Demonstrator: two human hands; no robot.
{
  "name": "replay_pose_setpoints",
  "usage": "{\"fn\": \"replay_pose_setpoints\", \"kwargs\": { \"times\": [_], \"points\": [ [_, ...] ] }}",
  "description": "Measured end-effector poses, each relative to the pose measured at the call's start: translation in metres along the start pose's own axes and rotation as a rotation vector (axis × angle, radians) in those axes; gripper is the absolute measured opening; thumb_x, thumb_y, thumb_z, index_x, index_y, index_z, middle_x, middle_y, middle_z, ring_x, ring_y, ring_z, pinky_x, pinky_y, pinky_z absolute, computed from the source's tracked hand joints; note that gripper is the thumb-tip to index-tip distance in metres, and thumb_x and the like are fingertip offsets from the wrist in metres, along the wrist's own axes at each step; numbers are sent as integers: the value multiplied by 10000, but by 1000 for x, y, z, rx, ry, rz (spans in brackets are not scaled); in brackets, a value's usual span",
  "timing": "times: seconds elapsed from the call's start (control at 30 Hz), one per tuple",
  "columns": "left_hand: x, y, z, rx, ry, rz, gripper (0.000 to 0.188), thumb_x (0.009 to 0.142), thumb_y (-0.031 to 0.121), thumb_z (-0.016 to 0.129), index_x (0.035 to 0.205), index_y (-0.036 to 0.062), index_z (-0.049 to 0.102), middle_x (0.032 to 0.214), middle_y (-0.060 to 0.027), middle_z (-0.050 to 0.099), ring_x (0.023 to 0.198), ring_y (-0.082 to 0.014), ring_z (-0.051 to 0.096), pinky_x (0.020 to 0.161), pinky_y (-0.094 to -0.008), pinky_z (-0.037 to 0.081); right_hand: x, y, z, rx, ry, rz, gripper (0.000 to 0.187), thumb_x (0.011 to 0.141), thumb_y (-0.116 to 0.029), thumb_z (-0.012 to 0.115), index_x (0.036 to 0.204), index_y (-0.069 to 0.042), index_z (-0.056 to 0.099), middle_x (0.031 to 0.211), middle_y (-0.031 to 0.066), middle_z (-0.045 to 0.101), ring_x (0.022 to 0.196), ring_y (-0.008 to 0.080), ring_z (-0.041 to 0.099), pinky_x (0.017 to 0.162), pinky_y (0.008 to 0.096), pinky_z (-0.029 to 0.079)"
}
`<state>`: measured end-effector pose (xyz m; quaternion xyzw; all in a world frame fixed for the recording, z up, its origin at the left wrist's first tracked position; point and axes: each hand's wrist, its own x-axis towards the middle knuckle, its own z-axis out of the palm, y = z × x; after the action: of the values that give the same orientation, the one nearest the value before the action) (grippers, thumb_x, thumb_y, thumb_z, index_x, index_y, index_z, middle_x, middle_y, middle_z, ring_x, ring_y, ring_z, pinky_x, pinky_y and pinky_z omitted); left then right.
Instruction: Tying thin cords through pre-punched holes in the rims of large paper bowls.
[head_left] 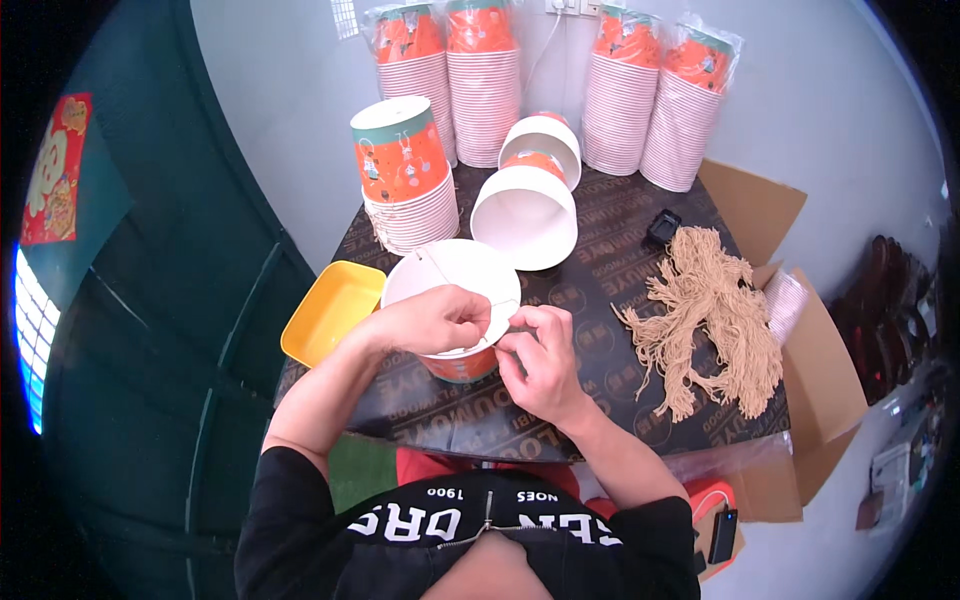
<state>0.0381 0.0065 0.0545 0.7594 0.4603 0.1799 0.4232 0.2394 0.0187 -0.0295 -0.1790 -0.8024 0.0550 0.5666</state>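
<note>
A paper bucket with an orange printed outside and a white inside stands at the table's near edge, its mouth facing up. A thin strand crosses its opening. Over the mouth is my left hand, fingers curled closed; whatever they hold is hidden. My right hand pinches at the bucket's right rim, thumb and fingertips close together. Something thin seems to run between the two hands, too fine to name. Farther right lies a loose bundle of tan cords.
A yellow tray sits left of the bucket. Behind are a stack of upturned buckets and buckets lying on their sides. Tall wrapped stacks line the wall. A small black object and an open carton are right.
</note>
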Motion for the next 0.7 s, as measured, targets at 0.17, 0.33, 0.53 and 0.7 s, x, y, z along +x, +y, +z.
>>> {"fn": "replay_pose_setpoints", "kwargs": {
  "times": [0.17, 0.33, 0.53, 0.7],
  "points": [
    [2, 8, 1, 125, 73, -131, 189, 827, 155, 549, 852, -6, 645, 728, -60, 625, 727, -121, 559, 681, -322, 472, -1, 1, -2, 27, 9, -1, 183, 700, 7, 716, 833, -41, 600, 1072, 117, 548, 1022, 323, 520, 886, 425, 445],
    [1, 2, 11, 300, 248, -110, 198, 785, 127, 537, 764, -52, 619, 643, -144, 562, 636, -191, 559, 604, -361, 458, -2, 1, 2, 80, 29, -8, 177, 699, 4, 707, 830, -38, 596, 1088, 124, 556, 1013, 338, 523, 880, 432, 453],
    [6, 11, 19, 222, 266, -78, 117, 789, 68, 579, 776, -48, 585, 642, -40, 549, 658, -96, 501, 586, -291, 431, -4, 2, -1, 82, 42, -22, 176, 710, 4, 696, 810, -28, 555, 1089, 127, 556, 1001, 333, 518, 882, 428, 446],
    [9, 14, 20, 171, 296, -70, 60, 741, 12, 613, 744, -27, 568, 668, -59, 574, 673, -110, 528, 606, -290, 452, -3, 3, -2, 101, 53, -9, 156, 717, 14, 688, 782, -12, 549, 1062, 137, 557, 980, 328, 527, 849, 409, 461]
  ]
}}
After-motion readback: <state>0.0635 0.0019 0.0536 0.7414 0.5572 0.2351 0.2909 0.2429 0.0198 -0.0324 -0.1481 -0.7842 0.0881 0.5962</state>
